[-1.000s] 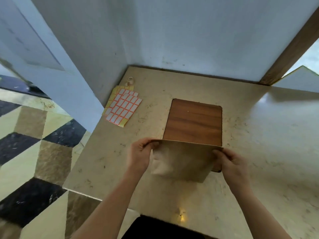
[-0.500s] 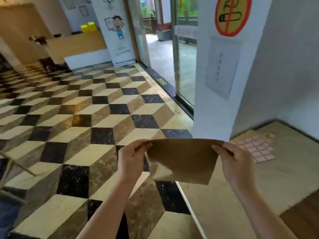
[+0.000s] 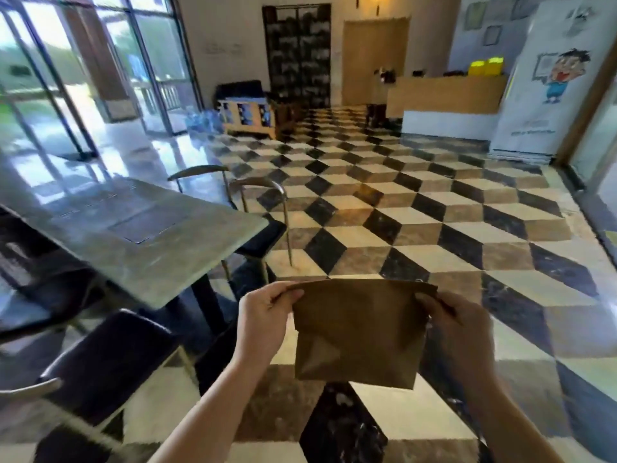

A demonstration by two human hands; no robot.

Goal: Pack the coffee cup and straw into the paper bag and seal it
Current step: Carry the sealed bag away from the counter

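I hold the flat brown paper bag (image 3: pixel 359 332) up in the air in front of me, over the black, cream and tan checkered floor (image 3: pixel 417 212), so nothing carries it but my fingers. My left hand (image 3: pixel 263 320) pinches its top left corner between thumb and fingers; my right hand (image 3: pixel 459 329) pinches the top right corner the same way. The bag hangs down from that top edge, creased and apparently unopened, its lower corners free.

No coffee cup and no straw show anywhere in view, so I judge the packing not yet begun.

To my left stands a grey stone-topped table (image 3: pixel 133 235) with dark-seated metal chairs (image 3: pixel 110 359) around it; the bag is well apart from its near corner.

The risks, as I see them: pulling the two corners apart too hard could tear the thin paper along the mouth. A pinch that catches both layers would keep the mouth closed. With nothing under the bag, a cup dropped in could push through the folded base or drag the bag out of my fingers.
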